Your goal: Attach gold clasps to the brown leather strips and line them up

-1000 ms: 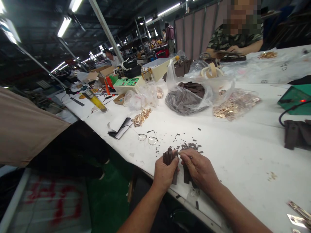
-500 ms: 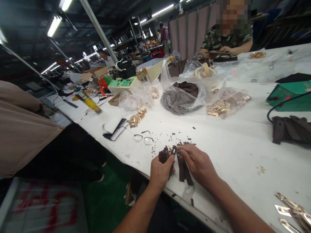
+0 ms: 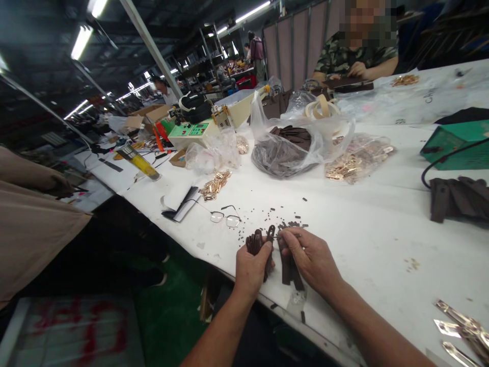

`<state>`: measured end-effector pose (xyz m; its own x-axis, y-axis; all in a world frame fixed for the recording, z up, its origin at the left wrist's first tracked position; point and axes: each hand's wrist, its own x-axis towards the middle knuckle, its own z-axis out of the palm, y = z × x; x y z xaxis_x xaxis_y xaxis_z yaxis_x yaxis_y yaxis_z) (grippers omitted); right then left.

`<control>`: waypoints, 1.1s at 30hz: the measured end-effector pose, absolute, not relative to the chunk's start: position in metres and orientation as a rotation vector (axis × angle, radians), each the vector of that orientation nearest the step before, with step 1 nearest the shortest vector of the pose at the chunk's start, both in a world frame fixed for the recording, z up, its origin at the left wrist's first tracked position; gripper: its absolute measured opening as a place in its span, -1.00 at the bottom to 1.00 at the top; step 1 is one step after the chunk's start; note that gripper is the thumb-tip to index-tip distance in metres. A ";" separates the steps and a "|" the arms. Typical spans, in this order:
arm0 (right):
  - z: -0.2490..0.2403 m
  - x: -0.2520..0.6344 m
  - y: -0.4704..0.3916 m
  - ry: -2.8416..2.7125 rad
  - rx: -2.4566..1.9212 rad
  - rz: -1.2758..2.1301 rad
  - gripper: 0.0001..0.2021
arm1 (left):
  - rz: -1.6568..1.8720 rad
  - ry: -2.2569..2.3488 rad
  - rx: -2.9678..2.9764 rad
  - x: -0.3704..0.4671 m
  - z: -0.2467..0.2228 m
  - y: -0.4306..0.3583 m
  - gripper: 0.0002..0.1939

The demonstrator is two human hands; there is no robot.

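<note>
A bundle of dark brown strips is gripped in my left hand, with one slotted strip standing apart at the thumb. Close on its right, my right hand pinches a thin, pointed tool whose tip reaches toward that strip. More dark strips lie on the white table beneath my right hand. Small dark bits are scattered just beyond both hands.
Glasses and a notebook lie left of the hands. Behind are gold metal pieces, a plastic bag of brown strips and a green box. A person sits across the table; another stands at left.
The slotted strip at my left thumb stands more upright, and the tool tip has drawn slightly away from its top. The person across has shifted their hands.
</note>
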<state>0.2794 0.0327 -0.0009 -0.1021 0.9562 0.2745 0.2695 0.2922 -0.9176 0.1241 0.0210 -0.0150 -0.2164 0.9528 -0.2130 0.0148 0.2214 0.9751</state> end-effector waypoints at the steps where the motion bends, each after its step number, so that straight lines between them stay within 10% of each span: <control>1: -0.001 0.279 0.033 -1.584 -1.154 0.884 -0.73 | 1.178 1.492 0.949 0.124 -0.015 0.021 -0.63; 33: -0.016 0.270 0.033 -1.822 -0.977 0.765 -0.73 | 1.151 1.445 1.005 0.121 -0.016 0.015 -0.52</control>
